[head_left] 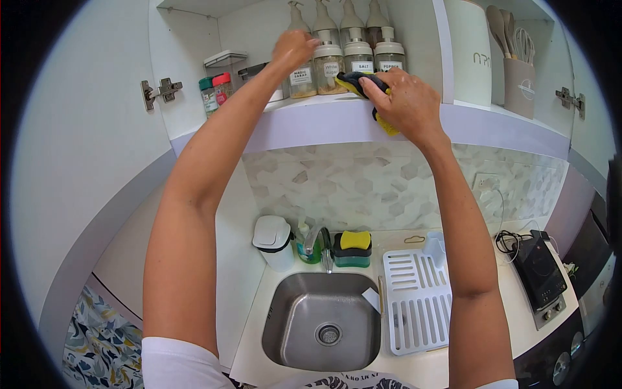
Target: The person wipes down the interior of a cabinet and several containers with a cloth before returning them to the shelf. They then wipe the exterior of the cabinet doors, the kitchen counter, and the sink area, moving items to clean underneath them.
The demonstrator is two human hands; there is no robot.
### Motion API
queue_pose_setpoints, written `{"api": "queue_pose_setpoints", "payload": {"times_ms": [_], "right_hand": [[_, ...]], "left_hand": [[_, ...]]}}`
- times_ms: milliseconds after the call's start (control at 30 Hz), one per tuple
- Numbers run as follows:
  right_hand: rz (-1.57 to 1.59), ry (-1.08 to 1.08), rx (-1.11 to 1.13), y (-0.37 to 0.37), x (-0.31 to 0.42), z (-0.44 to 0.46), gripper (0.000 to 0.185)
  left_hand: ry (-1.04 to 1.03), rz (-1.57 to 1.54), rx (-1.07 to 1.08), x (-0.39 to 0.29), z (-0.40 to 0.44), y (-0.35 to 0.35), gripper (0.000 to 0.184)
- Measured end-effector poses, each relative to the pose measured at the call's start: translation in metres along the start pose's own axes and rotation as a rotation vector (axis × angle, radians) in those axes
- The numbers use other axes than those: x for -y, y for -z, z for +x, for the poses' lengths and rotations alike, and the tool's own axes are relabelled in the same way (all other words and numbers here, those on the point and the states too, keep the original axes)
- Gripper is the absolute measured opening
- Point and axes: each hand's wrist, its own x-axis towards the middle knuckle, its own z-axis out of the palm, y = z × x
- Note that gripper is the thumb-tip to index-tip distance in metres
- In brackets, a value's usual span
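Note:
My left hand (295, 49) is curled over the top of a clear jar labelled "Magic Sarap" (302, 81), hiding its lid. In my right hand (409, 107) is a bunched black and yellow cloth (355, 82), pressed near the shelf's front edge below the salt and pepper jars. Beside the held jar stand the white sugar jar (329, 72), the salt jar (357, 58) and the pepper jar (389, 57), all with pale lids. Behind them is a row of pump bottles (324, 26). The jars rest on a white cabinet shelf (337, 124).
Red-capped (222, 87) and green-capped spice bottles (207, 96) stand at the shelf's left. A utensil holder (519, 87) is at the right. Below are a steel sink (298, 324), faucet (317, 240), dish rack (418, 298) and black cooktop (539, 269). Cabinet doors hang open on both sides.

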Motion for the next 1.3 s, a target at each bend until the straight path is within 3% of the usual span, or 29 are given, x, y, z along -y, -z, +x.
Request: {"api": "queue_pose_setpoints", "payload": {"times_ms": [33, 100, 133, 200, 433, 533, 600, 633, 700, 733, 767, 833, 867, 900, 933, 1067, 1133, 1167, 1233, 1300], "right_hand": [[0.001, 0.001, 0.006, -0.001, 0.0, 0.0, 0.038], [0.013, 0.006, -0.011, -0.002, -0.001, 0.0, 0.038], [0.01, 0.005, -0.007, 0.0, 0.0, -0.001, 0.038], [0.03, -0.009, 0.033, 0.002, 0.0, -0.001, 0.039], [0.076, 0.017, -0.041, 0.003, -0.001, 0.002, 0.046], [0.094, -0.069, -0.002, 0.006, 0.0, 0.003, 0.052], [0.144, -0.091, -0.087, 0.003, -0.003, 0.006, 0.056], [0.145, -0.093, -0.085, 0.003, -0.004, 0.011, 0.056], [0.549, -0.242, -0.167, 0.004, -0.007, 0.021, 0.055], [0.918, -0.321, -0.146, 0.011, 0.0, 0.021, 0.043], [0.918, -0.316, -0.148, 0.008, 0.008, 0.021, 0.043], [0.448, 0.466, -0.472, -0.001, 0.028, 0.021, 0.026], [0.349, 0.488, -0.532, -0.003, 0.038, 0.015, 0.022], [0.251, 0.509, -0.591, -0.001, 0.048, 0.007, 0.021], [0.382, 0.469, -0.578, 0.001, 0.054, 0.003, 0.022], [0.721, 0.357, -0.533, 0.018, 0.09, -0.035, 0.024], [0.999, 0.248, -0.542, 0.017, 0.11, -0.057, 0.02], [1.174, 0.161, -0.521, 0.017, 0.118, -0.068, 0.019], [1.18, 0.067, -0.464, 0.018, 0.126, -0.096, 0.022], [1.93, -0.463, -0.201, 0.018, 0.134, -0.125, 0.028]], "left_hand": [[0.005, -0.001, 0.003, -0.007, 0.004, -0.003, 0.068], [0.113, 0.203, 0.294, -0.024, 0.009, -0.013, 0.085], [0.114, 0.2, 0.297, -0.03, 0.004, -0.02, 0.085], [0.238, 0.305, 0.01, -0.039, -0.006, -0.034, 0.098], [0.279, 0.268, -0.017, -0.05, -0.008, -0.032, 0.105], [0.197, 0.074, -0.067, -0.043, -0.014, -0.023, 0.094], [0.294, -0.151, 0.107, -0.039, -0.017, -0.006, 0.074], [0.296, -0.151, 0.109, -0.037, -0.022, 0.002, 0.074], [0.338, -0.53, -0.026, -0.037, -0.035, 0.016, 0.058], [0.323, -0.675, -0.062, -0.045, -0.044, 0.026, 0.056], [0.32, -0.676, -0.067, -0.052, -0.055, 0.038, 0.056], [0.169, -1.183, 0.066, -0.067, -0.08, 0.058, 0.056], [0.167, -1.18, 0.066, -0.07, -0.085, 0.063, 0.056], [0.197, -1.116, 0.028, -0.071, -0.089, 0.068, 0.044], [0.228, -1.053, -0.013, -0.075, -0.096, 0.074, 0.034], [0.181, -1.177, -0.105, -0.104, -0.168, 0.101, 0.044], [0.021, -1.327, -0.211, -0.113, -0.206, 0.101, 0.039], [0.269, -1.391, -0.221, -0.131, -0.227, 0.109, 0.032], [0.259, -1.245, -0.334, -0.132, -0.261, 0.094, 0.034], [0.198, -1.157, -0.377, -0.141, -0.294, 0.083, 0.044]]}}
